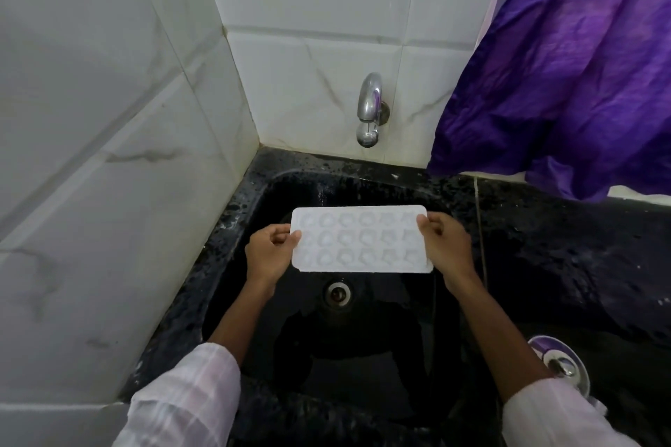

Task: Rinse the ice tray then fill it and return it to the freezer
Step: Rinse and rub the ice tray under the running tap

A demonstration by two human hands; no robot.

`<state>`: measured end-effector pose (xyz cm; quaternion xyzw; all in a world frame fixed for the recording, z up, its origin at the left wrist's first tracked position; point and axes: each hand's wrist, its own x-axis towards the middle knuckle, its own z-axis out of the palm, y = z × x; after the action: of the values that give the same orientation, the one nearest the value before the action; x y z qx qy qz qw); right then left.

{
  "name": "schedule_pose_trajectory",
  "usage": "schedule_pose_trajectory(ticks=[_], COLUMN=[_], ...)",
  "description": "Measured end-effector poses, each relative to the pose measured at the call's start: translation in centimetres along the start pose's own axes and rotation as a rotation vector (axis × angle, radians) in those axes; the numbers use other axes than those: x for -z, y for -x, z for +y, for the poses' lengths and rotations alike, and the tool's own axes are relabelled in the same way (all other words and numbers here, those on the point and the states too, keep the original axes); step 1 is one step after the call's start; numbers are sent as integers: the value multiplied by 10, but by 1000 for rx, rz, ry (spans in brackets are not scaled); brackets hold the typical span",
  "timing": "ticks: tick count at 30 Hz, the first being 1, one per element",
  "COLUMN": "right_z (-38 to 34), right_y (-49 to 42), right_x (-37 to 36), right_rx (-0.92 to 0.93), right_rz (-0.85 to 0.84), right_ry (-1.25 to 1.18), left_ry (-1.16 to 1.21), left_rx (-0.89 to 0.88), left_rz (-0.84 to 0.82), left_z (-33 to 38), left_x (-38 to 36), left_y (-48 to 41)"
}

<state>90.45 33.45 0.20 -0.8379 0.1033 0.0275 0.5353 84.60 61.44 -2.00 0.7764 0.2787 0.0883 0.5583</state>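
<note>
the white ice tray [361,239] is held flat over the black sink [363,337], below the tap [369,109]. it is pinched at each short end by the left hand [268,253] and right hand [443,243]. it looks light, stiff, maybe slippery when wet. no running water can be seen. a purple cloth [566,65] hangs nearby.

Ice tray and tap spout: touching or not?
Apart. The head view shows the ice tray, held by the left hand and right hand, well below the tap, with wall tile and the sink rim visible between them.
</note>
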Motion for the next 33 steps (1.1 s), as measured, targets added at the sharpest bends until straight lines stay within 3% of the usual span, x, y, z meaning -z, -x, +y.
schedule_pose_trajectory(ticks=[3, 5, 8, 10, 14, 17, 20, 24, 33], right_z=[-18, -17, -13, -14, -3, 1, 1, -8, -8], right_y=[7, 2, -4, 0, 8, 16, 25, 40, 75], right_x=[2, 5, 9, 11, 2, -3, -10, -17, 9], right_rx=[186, 228, 285, 420, 385, 467, 435, 340, 170], right_rz=[-26, 35, 113, 205, 104, 165, 80, 163, 108], right_ry=[-231, -196, -149, -110, 119, 152, 194, 93, -55], left_ry=[98, 150, 6, -50, -126, -188, -168, -86, 127], left_rx=[0, -138, -413, -461, -407, -429, -375, -361, -190], left_rz=[41, 57, -27, -21, -14, 3, -21, -45, -65], left_z=[2, 17, 31, 29, 15, 6, -3, -7, 5], left_x=[4, 11, 22, 27, 27, 30, 36, 41, 24], left_y=[3, 6, 5, 2, -5, -8, -10, -13, 4])
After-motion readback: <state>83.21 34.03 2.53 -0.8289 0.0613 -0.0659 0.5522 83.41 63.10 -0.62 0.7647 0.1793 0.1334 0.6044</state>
